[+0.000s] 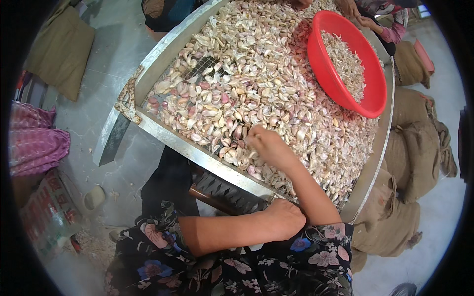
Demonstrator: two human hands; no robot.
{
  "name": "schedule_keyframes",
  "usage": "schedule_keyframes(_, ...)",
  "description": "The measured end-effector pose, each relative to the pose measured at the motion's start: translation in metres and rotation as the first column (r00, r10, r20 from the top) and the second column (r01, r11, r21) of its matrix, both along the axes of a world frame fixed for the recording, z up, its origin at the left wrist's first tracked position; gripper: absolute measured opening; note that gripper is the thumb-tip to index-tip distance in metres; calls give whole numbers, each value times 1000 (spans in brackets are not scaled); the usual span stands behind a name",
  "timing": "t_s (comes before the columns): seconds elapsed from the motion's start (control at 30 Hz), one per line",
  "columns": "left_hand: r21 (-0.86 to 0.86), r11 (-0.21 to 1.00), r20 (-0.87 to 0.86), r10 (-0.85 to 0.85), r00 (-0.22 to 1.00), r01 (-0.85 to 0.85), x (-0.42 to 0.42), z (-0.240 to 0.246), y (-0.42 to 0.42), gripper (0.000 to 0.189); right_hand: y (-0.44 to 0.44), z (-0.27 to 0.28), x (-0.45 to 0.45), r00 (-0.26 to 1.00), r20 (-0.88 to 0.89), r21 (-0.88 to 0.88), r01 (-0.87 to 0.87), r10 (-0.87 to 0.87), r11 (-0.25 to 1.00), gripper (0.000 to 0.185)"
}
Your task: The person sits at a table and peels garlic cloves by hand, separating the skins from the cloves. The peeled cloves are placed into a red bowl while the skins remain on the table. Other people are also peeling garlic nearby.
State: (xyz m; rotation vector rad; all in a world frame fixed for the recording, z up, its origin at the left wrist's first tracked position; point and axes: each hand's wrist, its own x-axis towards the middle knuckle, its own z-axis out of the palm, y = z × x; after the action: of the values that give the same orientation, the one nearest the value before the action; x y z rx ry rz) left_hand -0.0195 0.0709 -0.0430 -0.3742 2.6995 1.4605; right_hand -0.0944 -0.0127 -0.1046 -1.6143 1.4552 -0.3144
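A wide metal-framed tray (207, 151) with a wire-mesh bottom (202, 67) stands before me, spread with loose garlic cloves (222, 98). My right hand (267, 146) reaches over the front rim, its bent fingers down among the cloves. The fingertips are partly hidden and blurred, so whether they grip a clove is unclear. Curled near the front rim, my left hand (287, 216) lies below my right forearm. Its fingers face away, hiding whatever may be in them. A red plastic basin (374, 83) holding whitish dry scraps (344, 63) sits tilted on the cloves at the right.
Several burlap sacks (414, 144) line the tray's right side. Another person's hands (357, 16) are beyond the basin. At the left are a large sack (61, 50), a pink checked cloth (39, 142) and a printed plastic bag (50, 207). A rusty bracket (129, 96) marks the tray's left corner.
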Motion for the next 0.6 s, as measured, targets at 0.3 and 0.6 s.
schedule_keyframes(0.3,-32,999,-65,-9,998,7,-8,1,10,12,23,24,-56,910,-216,-276,290,-353,916,15)
schedule_keyframes(0.6,-24,1000,-100,1,995,-4,-11,2,12,12,41,3,-30,914,-406,-169,-103,26,980,27)
